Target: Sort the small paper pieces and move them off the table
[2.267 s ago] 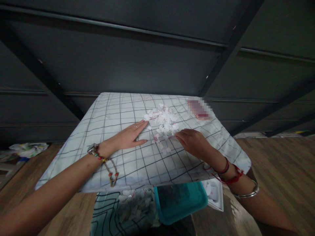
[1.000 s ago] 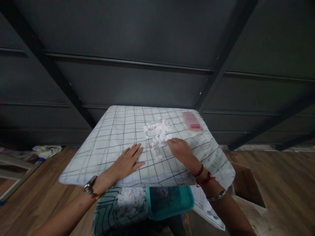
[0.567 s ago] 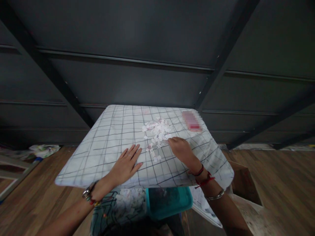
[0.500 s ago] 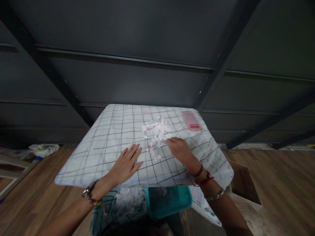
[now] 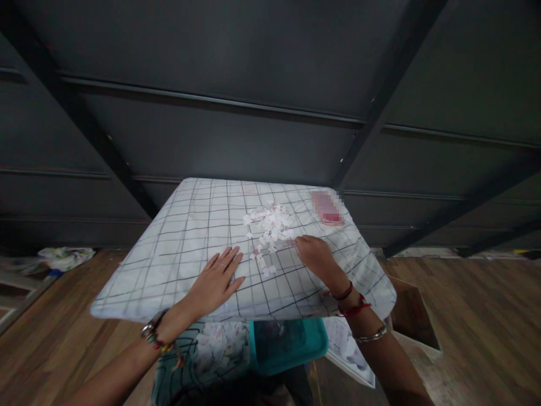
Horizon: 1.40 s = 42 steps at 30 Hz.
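My left hand (image 5: 217,281) lies flat on the white checked cloth (image 5: 181,237) covering the table, fingers stretched out and a ring on one of them. Just beyond its fingertips to the right is a loose pile of small white tag-like pieces (image 5: 270,223), with a few strays (image 5: 269,272) trailing toward me. My right hand (image 5: 313,256) is closed at the right side of the pile, fingertips pinched together. Whatever sits in that pinch is too small and blurred to name. Bracelets circle both wrists.
At the table's far right lies a pinkish, blurred-out flat object (image 5: 327,208). Below the near edge are a teal plastic tub (image 5: 291,363), a basket of white scraps (image 5: 222,344) and a white box (image 5: 349,358). A cardboard box (image 5: 412,313) stands on the right. Dark panels (image 5: 236,135) rise behind.
My right hand has shifted slightly to the right, away from the pile, still closed. The left hand stays flat in place. The view has drifted a little.
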{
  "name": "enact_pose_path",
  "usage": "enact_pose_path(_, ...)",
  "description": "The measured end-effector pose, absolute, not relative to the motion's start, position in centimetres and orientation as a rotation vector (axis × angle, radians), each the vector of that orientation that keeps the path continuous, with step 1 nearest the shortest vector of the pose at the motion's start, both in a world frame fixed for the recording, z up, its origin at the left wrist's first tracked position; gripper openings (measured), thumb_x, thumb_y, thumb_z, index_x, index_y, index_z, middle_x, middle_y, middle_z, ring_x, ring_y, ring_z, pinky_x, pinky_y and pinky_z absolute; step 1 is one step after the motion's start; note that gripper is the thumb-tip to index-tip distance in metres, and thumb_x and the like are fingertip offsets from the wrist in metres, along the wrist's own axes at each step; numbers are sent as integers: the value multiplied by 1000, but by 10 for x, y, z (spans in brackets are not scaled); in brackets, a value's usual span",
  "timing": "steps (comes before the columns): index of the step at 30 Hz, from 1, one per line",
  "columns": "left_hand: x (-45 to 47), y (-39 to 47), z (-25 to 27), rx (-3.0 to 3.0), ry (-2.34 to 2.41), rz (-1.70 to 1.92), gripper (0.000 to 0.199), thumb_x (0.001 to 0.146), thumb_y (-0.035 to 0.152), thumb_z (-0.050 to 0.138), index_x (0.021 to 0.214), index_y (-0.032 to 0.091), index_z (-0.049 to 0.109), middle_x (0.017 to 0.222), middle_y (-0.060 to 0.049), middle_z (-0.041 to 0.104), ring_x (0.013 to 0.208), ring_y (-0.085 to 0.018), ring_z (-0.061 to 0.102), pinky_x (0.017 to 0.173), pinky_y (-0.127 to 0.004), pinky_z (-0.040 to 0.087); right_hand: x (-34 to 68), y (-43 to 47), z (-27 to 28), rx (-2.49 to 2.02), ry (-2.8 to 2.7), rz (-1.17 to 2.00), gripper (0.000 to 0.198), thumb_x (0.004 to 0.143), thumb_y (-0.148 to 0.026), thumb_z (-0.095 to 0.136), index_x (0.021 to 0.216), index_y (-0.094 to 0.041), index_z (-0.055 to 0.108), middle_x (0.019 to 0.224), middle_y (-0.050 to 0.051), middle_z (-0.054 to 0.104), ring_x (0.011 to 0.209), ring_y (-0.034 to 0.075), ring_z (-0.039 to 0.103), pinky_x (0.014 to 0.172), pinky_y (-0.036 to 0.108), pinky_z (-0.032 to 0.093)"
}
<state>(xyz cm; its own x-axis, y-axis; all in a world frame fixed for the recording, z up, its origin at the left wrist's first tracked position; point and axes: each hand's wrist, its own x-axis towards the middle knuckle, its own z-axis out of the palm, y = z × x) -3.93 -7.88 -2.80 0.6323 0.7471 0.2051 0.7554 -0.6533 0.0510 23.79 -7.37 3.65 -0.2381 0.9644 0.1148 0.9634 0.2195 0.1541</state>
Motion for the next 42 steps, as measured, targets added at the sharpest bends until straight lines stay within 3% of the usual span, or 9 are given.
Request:
enact_pose_path(11,-37,-81,-22,-2819,-1337,-290,56,91,49,28,135,15,31,142,-11,28,131,-26,22,104,-44,25,243,-68,31,1979,2473,308,28,90,-20,34,82,-15,60,77,7,64,70,15,58,59,25,36)
enact_pose_path(18,-38,-81,-21,-2825,-1331,-273,56,91,48,29,136,14,30,143,-11,26,132,-27,21,105,-45,24,238,-72,32,1836,2620,259,26,90,-19,34,87,-16,60,79,7,63,75,14,57,64,24,37)
enact_pose_path(34,-38,-80,-30,-2774,-1269,-391,52,91,44,33,133,12,35,140,-13,33,130,-28,26,103,-45,28,247,-80,26,2175,2334,259,28,90,-23,34,88,-17,61,80,7,65,73,15,59,59,24,34)
enact_pose_path(42,-37,-79,-31,-2767,-1292,-403,52,91,44,32,132,14,36,140,-13,33,129,-27,27,103,-45,27,212,-87,26,1893,2558,306,21,88,-15,38,84,-17,58,80,5,61,79,16,55,69,25,37)
